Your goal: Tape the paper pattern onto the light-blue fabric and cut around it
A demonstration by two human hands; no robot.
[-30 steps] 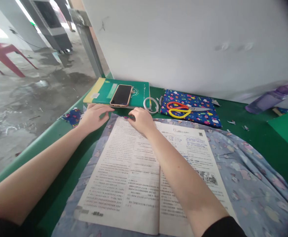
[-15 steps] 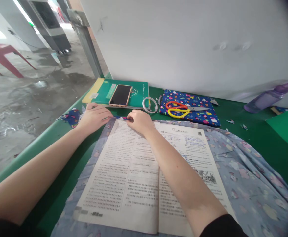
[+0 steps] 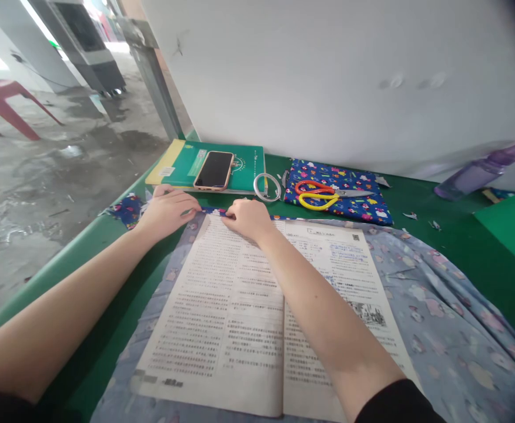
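Observation:
A large cloth (image 3: 438, 329), pale blue with faint printed figures on its upturned side, lies on the green table. On it rests an opened printed paper booklet (image 3: 222, 294). Along the booklet's far edge, a narrow dark blue fold (image 3: 212, 210) of the cloth shows its brighter side. My left hand (image 3: 169, 208) is at the far left corner, thumb and forefinger closed on the fold's left end. A short way to the right, my right hand (image 3: 247, 217) pinches the same fold, fingers curled. A loose dark blue patterned piece (image 3: 125, 210) shows left of my left hand.
Beyond the hands are a green book (image 3: 173, 167) with a phone (image 3: 214, 170) on it, and a clear tape roll (image 3: 267, 198). Scissors (image 3: 319, 198) lie on folded patterned cloth (image 3: 328, 170). A purple bottle (image 3: 473, 176) leans by the white wall. Paper scraps (image 3: 434, 225) lie nearby.
Both hands stay at the far edge, nearly still. More of the dark blue fold shows to the right of my right hand along the booklet's top.

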